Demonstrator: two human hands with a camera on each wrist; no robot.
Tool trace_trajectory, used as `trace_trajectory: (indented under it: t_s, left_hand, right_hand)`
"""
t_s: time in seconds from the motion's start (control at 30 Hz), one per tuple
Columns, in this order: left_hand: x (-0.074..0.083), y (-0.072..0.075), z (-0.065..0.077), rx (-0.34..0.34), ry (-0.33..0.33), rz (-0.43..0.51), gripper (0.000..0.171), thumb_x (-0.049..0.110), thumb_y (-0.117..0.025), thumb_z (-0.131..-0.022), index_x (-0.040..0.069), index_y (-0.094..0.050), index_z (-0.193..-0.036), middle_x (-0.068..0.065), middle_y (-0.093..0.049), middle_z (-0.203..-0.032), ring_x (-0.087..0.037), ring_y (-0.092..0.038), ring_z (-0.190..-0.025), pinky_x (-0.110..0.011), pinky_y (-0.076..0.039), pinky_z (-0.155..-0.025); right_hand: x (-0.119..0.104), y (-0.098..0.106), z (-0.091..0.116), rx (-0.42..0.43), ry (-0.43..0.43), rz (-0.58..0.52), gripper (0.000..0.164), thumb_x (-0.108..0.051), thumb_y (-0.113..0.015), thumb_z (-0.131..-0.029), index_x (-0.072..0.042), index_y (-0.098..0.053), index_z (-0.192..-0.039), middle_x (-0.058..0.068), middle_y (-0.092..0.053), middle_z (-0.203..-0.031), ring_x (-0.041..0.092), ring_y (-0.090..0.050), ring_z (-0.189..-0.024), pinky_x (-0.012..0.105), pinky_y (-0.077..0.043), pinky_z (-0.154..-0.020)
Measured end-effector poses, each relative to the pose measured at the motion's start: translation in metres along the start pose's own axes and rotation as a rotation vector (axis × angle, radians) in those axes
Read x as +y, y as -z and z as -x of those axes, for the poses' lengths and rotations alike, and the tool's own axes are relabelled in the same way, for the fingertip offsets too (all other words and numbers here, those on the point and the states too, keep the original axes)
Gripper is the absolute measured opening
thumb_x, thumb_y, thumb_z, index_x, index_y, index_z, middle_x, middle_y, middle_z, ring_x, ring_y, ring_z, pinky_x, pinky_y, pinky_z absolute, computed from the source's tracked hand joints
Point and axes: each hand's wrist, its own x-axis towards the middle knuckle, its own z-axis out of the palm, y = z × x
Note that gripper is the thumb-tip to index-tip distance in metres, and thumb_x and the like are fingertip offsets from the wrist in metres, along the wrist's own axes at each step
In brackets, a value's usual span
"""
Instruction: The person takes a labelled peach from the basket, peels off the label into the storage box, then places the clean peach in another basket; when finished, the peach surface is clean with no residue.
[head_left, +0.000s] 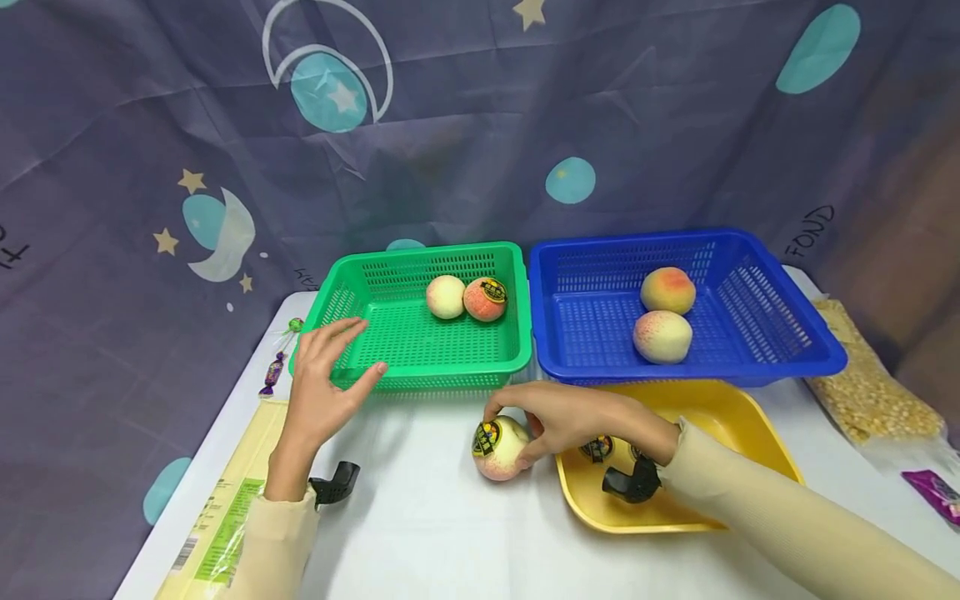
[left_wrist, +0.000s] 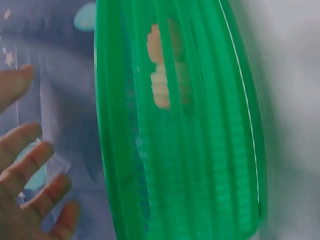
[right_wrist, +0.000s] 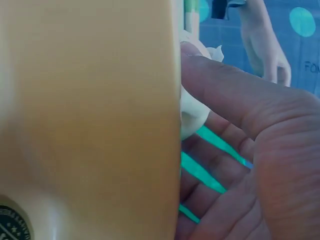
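Peach point(head_left: 506, 455): lower centre of frame
Orientation: sticker point(head_left: 487, 438) faces upper left; near-round, long axis unclear
Look: cream, pink blush low, black-gold label
Right hand point(head_left: 564, 417): grasping peach
Left hand point(head_left: 322, 385): loose, fingers apart

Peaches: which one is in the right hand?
The stickered peach in front of the green basket, held by the right hand; the others visible lie inside that basket, the blue basket and yellow basin.
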Motion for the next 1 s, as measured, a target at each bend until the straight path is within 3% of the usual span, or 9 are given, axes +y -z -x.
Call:
trace_trajectory:
  t_s: [0.17,0.27,0.4,0.57,0.67,0.87,1.0]
  left_hand:
    - [0.018,-0.009,0.007,-0.107,-0.039,0.131,0.057,0.009,-0.087,-0.078,0.015,-0.069,-0.131,-0.007,-0.069,-0.123,-0.023,-0.059,-0.109,-0.038,-0.048,-0.092]
    - [0.028,-0.014,0.013,-0.227,-0.039,0.191,0.054,0.012,-0.087,-0.079,0.018,-0.070,-0.130,0.001,-0.072,-0.111,-0.014,-0.062,-0.094,-0.030,-0.050,-0.078]
    - [0.038,-0.021,0.023,-0.452,0.028,0.249,0.055,0.025,-0.087,-0.082,0.024,-0.068,-0.133,0.008,-0.071,-0.110,-0.009,-0.061,-0.094,-0.030,-0.049,-0.078]
    - [0.037,-0.036,0.032,-0.654,0.109,0.300,0.065,0.035,-0.087,-0.081,0.023,-0.062,-0.140,-0.001,-0.071,-0.125,-0.023,-0.065,-0.106,-0.035,-0.050,-0.085]
    - [0.035,-0.047,0.036,-0.719,0.133,0.314,0.074,0.038,-0.088,-0.079,0.017,-0.059,-0.143,-0.004,-0.069,-0.131,-0.028,-0.063,-0.113,-0.040,-0.050,-0.088]
    - [0.038,-0.067,0.044,-0.787,0.153,0.296,0.088,0.045,-0.091,-0.072,0.018,-0.054,-0.148,0.000,-0.066,-0.133,-0.022,-0.054,-0.122,-0.050,-0.045,-0.102]
    - [0.043,-0.082,0.049,-0.798,0.131,0.268,0.087,0.046,-0.093,-0.068,0.021,-0.058,-0.143,0.007,-0.066,-0.127,-0.015,-0.049,-0.118,-0.044,-0.044,-0.103]
  right_hand:
    - [0.001,-0.002,0.006,0.024,-0.007,-0.006,0.051,-0.021,-0.086,-0.083,-0.019,-0.059,-0.127,0.001,-0.062,-0.094,0.003,-0.051,-0.067,0.020,-0.047,-0.064]
    - [0.000,-0.003,0.008,0.042,-0.006,0.002,0.050,-0.022,-0.085,-0.084,-0.019,-0.060,-0.127,-0.001,-0.063,-0.096,0.004,-0.052,-0.068,0.020,-0.047,-0.064]
    - [0.001,-0.004,0.009,0.055,-0.005,0.016,0.047,-0.024,-0.085,-0.085,-0.019,-0.061,-0.125,-0.003,-0.064,-0.104,0.006,-0.054,-0.071,0.020,-0.047,-0.066]
    - [0.000,-0.004,0.011,0.053,-0.010,0.040,0.045,-0.025,-0.085,-0.085,-0.019,-0.062,-0.124,-0.006,-0.065,-0.111,0.009,-0.056,-0.075,0.021,-0.047,-0.069]
    - [-0.001,-0.004,0.012,0.055,-0.011,0.054,0.045,-0.026,-0.084,-0.085,-0.019,-0.063,-0.124,-0.005,-0.066,-0.117,0.011,-0.058,-0.081,0.025,-0.050,-0.074]
    - [-0.001,-0.004,0.015,0.070,-0.004,0.055,0.043,-0.025,-0.083,-0.086,-0.018,-0.063,-0.123,-0.002,-0.067,-0.125,0.017,-0.065,-0.104,0.039,-0.056,-0.091]
    - [-0.001,-0.005,0.017,0.089,0.000,0.081,0.040,-0.026,-0.082,-0.087,-0.019,-0.064,-0.122,-0.002,-0.067,-0.125,0.022,-0.065,-0.112,0.041,-0.054,-0.097]
